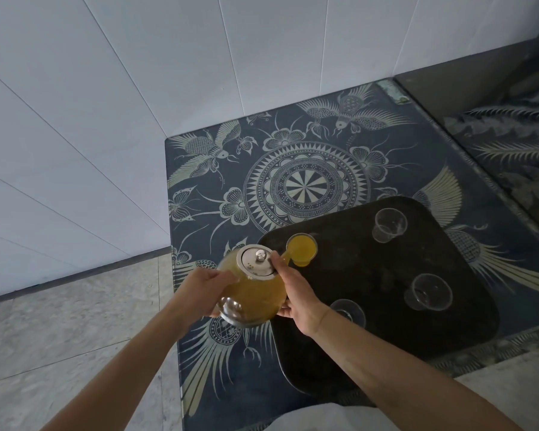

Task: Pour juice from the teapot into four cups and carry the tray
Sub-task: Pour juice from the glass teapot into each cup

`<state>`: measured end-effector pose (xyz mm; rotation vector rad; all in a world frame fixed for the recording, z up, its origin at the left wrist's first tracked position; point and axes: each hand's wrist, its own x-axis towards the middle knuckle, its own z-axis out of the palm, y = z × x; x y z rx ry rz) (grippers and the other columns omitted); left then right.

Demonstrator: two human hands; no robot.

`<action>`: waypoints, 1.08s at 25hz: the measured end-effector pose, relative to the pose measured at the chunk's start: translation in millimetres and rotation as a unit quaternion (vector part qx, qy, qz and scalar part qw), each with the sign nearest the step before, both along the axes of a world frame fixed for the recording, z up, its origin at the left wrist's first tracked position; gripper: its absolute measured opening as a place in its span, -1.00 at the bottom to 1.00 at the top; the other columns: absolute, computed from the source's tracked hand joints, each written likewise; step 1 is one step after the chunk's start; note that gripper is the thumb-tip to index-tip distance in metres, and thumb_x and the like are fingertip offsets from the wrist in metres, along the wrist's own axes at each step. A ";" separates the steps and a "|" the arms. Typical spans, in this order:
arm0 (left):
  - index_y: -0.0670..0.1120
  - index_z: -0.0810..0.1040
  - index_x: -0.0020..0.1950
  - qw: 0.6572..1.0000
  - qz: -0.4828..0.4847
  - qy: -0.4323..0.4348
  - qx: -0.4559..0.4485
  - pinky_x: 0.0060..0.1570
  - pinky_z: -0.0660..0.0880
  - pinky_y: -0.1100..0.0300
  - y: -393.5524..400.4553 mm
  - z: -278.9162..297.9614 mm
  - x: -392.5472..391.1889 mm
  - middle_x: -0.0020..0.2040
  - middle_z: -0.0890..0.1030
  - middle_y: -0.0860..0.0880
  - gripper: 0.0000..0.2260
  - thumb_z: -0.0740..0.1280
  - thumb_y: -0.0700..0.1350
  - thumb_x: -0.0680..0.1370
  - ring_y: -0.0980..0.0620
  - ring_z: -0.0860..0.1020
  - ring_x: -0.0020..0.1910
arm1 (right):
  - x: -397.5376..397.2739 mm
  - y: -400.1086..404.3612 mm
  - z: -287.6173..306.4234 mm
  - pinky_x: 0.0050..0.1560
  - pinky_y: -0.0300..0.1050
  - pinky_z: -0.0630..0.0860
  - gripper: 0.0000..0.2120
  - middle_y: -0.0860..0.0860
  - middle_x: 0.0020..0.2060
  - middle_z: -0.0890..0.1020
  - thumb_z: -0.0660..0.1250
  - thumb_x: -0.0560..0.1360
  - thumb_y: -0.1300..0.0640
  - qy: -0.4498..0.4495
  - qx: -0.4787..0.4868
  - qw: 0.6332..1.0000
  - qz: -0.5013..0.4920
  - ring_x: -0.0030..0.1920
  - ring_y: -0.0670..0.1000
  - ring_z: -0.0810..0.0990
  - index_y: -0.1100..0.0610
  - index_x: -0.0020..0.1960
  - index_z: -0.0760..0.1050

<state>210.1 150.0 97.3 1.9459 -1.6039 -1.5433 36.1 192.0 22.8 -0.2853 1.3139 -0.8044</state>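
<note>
Head view: dark blue patterned tabletop [308, 157], white panelled wall, marble floor. 1 black tray [386, 275] holds 4 clear cups, 1 filled with juice [302, 248]. 1 glass teapot [252, 290] over the tray's left edge, tilted, spout toward the filled cup. Left hand [203, 290] grips its left side; right hand [296, 293] cradles it, finger pressing the lid.

Four cups [389, 225] on tray [371, 353], teapot [252, 293] left of tray, over table [262, 157]

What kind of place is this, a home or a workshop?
Probably a home or tea corner: a low table with a patterned blue top stands against a white panelled wall, on a marble-like floor, bearing a serving tray.
</note>
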 end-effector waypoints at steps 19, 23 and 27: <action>-0.11 0.41 -0.45 0.987 0.035 0.120 -0.100 -0.49 0.22 0.18 77.2 -5.1 3.5 -0.50 0.27 -0.08 -0.59 0.32 0.01 0.56 0.05 0.21 -0.54 | -26.6 36.4 30.6 0.46 0.26 0.38 0.05 -0.02 0.39 0.51 0.43 0.23 -0.49 0.099 -0.104 0.989 0.045 0.38 0.09 0.49 -0.10 0.59 0.18; -0.07 0.37 -0.46 0.985 0.056 0.114 -0.113 -0.51 0.22 0.22 107.0 -0.9 -6.8 -0.52 0.27 -0.04 -0.60 0.33 0.18 0.41 0.07 0.21 -0.53 | -39.2 56.6 35.0 0.47 0.27 0.37 0.15 0.00 0.46 0.46 0.45 0.20 -0.52 0.080 -0.120 0.987 0.075 0.43 0.09 0.46 -0.12 0.63 0.07; -0.05 0.35 -0.47 0.986 0.065 0.100 -0.118 -0.50 0.23 0.17 139.3 -2.3 -13.5 -0.51 0.28 -0.04 -0.58 0.31 0.23 0.40 0.01 0.20 -0.50 | -48.8 79.9 38.5 0.44 0.25 0.40 0.14 -0.04 0.40 0.50 0.43 0.18 -0.54 0.075 -0.134 0.983 0.100 0.36 0.04 0.50 -0.12 0.60 0.11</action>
